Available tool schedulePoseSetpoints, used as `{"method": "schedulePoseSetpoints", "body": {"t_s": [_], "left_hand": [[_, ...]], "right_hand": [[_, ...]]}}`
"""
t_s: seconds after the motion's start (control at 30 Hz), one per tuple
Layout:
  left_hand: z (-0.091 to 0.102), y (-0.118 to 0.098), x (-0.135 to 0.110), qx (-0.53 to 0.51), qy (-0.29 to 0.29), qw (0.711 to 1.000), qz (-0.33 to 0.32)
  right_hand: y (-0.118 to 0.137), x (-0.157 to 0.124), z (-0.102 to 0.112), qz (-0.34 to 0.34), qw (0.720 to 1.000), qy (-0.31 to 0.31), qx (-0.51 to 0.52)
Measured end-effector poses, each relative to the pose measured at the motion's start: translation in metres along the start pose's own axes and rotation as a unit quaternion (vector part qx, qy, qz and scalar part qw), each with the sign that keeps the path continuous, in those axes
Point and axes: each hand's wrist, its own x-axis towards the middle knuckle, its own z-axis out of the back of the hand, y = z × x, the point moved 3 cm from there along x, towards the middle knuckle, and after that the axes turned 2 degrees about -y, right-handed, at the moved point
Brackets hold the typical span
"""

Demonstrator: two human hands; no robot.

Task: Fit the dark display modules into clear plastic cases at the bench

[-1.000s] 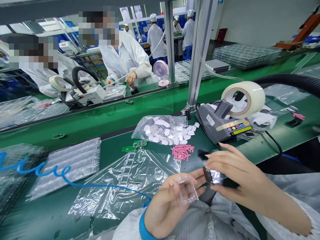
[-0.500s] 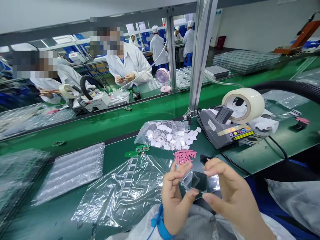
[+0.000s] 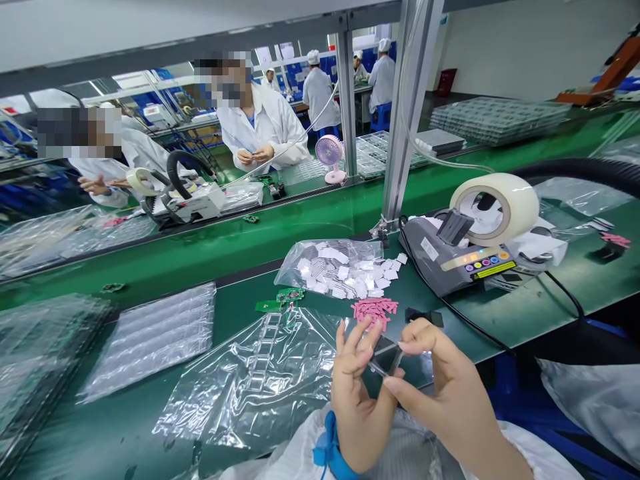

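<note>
Plastic case (image 3: 386, 360), at five o'clock, is pinched by left hand (image 3: 359, 393) and right hand (image 3: 445, 390); bare-skin smudging is risked.

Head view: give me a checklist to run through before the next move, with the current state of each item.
1. Left hand has the clear frame: ok, fingers are on it.
2. Right hand has the dark panel: ok, thumb and index finger are at its edge.
3. Panel flush in the frame: cannot tell, fingers cover much of both.
4. Blue wristband around the left wrist: ok.
5. White pieces all in their plastic bag: not ok, several lie loose at its right.
6. Grey dispenser display lit: ok.
</note>
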Motion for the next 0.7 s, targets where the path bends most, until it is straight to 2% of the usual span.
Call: {"method": "schedulePoseSetpoints", "body": {"t_s": [0.1,0.13,0.2,0.27,0.37,0.43,0.5,0.6,0.7], "left_hand": [[0.000,0.005,-0.002,-0.002,-0.022,0.999,0.033],[0.001,0.008,-0.003,-0.012,-0.031,0.998,0.060],[0.001,0.015,-0.005,-0.055,-0.030,0.986,0.156],[0.000,0.020,-0.007,-0.140,-0.003,0.951,0.275],[0.002,0.023,-0.005,-0.288,0.030,0.867,0.405],[0.008,0.023,-0.001,-0.353,0.031,0.821,0.448],[0.013,0.023,0.001,-0.385,0.033,0.791,0.475],[0.017,0.025,0.000,-0.397,0.051,0.769,0.498],[0.018,0.025,-0.003,-0.398,0.070,0.764,0.503]], "right_hand": [[-0.009,0.004,-0.004,-0.056,0.998,0.031,-0.031],[-0.013,0.005,-0.005,-0.080,0.994,0.053,-0.043],[-0.020,0.004,-0.006,-0.122,0.986,0.103,-0.054],[-0.026,-0.001,-0.003,-0.132,0.981,0.133,-0.050],[-0.035,-0.008,0.010,-0.100,0.983,0.130,-0.078],[-0.046,-0.005,0.019,-0.081,0.975,0.139,-0.152],[-0.063,0.009,0.025,-0.077,0.958,0.155,-0.228],[-0.096,0.048,0.021,-0.085,0.941,0.157,-0.287],[-0.128,0.088,0.004,-0.102,0.919,0.159,-0.347]]}}
